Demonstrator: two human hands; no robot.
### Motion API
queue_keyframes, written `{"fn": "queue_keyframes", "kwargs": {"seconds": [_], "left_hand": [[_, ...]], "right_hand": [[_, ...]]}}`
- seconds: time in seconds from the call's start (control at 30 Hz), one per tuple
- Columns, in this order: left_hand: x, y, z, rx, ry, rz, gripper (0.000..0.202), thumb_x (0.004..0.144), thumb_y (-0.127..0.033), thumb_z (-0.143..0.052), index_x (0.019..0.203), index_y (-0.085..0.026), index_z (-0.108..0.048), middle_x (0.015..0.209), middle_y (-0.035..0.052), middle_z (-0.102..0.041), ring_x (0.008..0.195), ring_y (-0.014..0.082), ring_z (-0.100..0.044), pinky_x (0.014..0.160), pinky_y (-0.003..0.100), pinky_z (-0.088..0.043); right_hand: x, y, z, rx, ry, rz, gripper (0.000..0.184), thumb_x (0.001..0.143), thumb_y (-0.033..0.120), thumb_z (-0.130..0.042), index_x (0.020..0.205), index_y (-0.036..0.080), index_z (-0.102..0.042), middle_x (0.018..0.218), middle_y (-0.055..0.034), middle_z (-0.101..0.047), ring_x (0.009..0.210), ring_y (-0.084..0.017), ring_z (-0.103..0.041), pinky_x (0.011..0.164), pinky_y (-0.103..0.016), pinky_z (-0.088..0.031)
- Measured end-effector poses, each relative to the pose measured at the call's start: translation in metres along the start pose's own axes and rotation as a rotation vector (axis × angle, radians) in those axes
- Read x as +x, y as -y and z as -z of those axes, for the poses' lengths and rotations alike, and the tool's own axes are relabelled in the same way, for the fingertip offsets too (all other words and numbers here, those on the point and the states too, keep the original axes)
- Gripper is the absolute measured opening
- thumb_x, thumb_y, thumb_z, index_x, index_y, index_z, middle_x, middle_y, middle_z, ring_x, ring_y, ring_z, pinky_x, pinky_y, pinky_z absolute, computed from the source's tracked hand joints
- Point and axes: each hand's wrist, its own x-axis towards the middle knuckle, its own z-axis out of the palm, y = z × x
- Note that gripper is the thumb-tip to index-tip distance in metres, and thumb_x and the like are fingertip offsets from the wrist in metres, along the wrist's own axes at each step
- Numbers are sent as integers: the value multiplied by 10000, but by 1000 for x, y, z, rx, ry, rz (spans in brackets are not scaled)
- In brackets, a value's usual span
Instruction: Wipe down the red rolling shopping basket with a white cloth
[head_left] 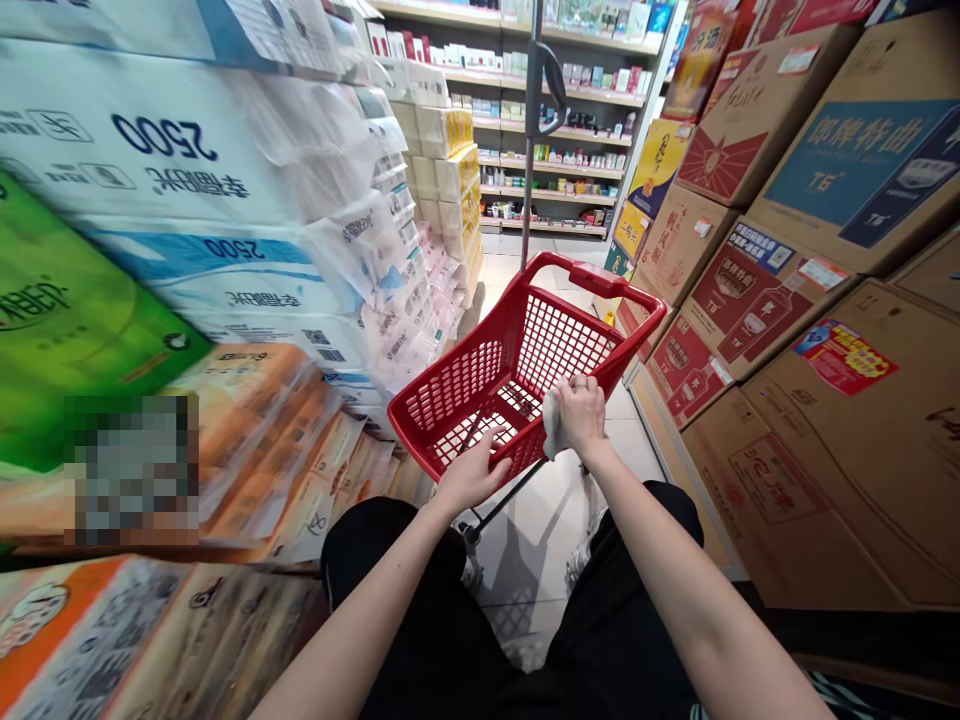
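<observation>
In front of my knees stands a red plastic shopping basket on wheels (450, 385), with lattice sides and a tall upright grey pole behind it. My right hand (583, 415) is closed around a pale grey-green cloth (552, 425), at the basket's right near rim. At the near left rim is my left hand (472, 475), its thumb and fingers apart and nothing visible in it. Whether it rests on the rim I cannot tell. Through the lattice the inside shows no goods.
Stacked tissue packs (180, 150) crowd the left, with a green pack (82, 310) and orange packs (255, 400) lower down. Cardboard cartons (840, 440) line the right side. Shelves of small boxed goods (555, 120) stand across the aisle's end. Pale floor tiles (517, 540) run between.
</observation>
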Motion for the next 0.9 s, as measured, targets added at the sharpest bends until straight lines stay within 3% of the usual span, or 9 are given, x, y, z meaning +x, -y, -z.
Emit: {"fn": "queue_keyframes", "kwargs": {"seconds": [0.17, 0.27, 0.37, 0.47, 0.57, 0.73, 0.9], "left_hand": [[7, -16, -13, -96, -68, -88, 698, 838, -487, -495, 1434, -269, -205, 1356, 98, -474, 1137, 231, -552, 895, 366, -461], [12, -21, -20, -100, -91, -141, 725, 820, -493, -526, 1431, -247, -224, 1442, 121, -361, 1226, 246, -477, 947, 389, -438], [15, -21, -21, -112, -97, -142, 764, 795, -499, -565, 1432, -253, -222, 1449, 116, -347, 1267, 256, -430, 980, 405, -415], [19, -20, -21, -151, -104, -116, 822, 770, -471, -608, 1443, -269, -182, 1459, 111, -333, 1279, 251, -419, 998, 397, -401], [23, -18, -22, -179, -127, -128, 787, 785, -391, -599, 1439, -251, -186, 1466, 111, -324, 1293, 232, -401, 1030, 380, -372], [29, -17, -26, -216, -124, -141, 559, 833, -313, -499, 1359, -213, -340, 1322, 87, -507, 1187, 192, -499, 984, 337, -409], [29, -15, -27, -302, -177, -6, 340, 879, -391, -401, 1149, -200, -484, 1098, 66, -623, 1030, 182, -589, 849, 319, -475]], "right_hand": [[-13, 32, -2, 17, 52, 28, 275, 918, 254, -430, 1003, 111, -649, 991, -159, -579, 953, -257, -467, 789, -361, -368], [-19, 47, 0, 99, 178, 8, 283, 906, 261, -446, 900, 115, -687, 989, -156, -592, 901, -234, -527, 755, -327, -388], [-16, 45, 5, 253, 338, 4, 297, 905, 300, -458, 836, 160, -710, 931, -111, -623, 799, -185, -571, 684, -275, -391], [-11, 39, 6, 369, 411, 40, 326, 911, 343, -447, 814, 185, -715, 815, -71, -641, 760, -165, -583, 648, -245, -379], [-12, 38, 3, 381, 413, 47, 362, 922, 343, -413, 804, 171, -709, 758, -67, -643, 769, -167, -581, 643, -240, -373], [-11, 33, 5, 421, 420, 71, 322, 933, 303, -392, 906, 202, -697, 844, -50, -655, 837, -152, -575, 689, -225, -386], [4, 10, 3, 212, 146, 2, 314, 936, 365, -418, 985, 203, -682, 1125, -101, -593, 1042, -208, -493, 888, -334, -373]]}}
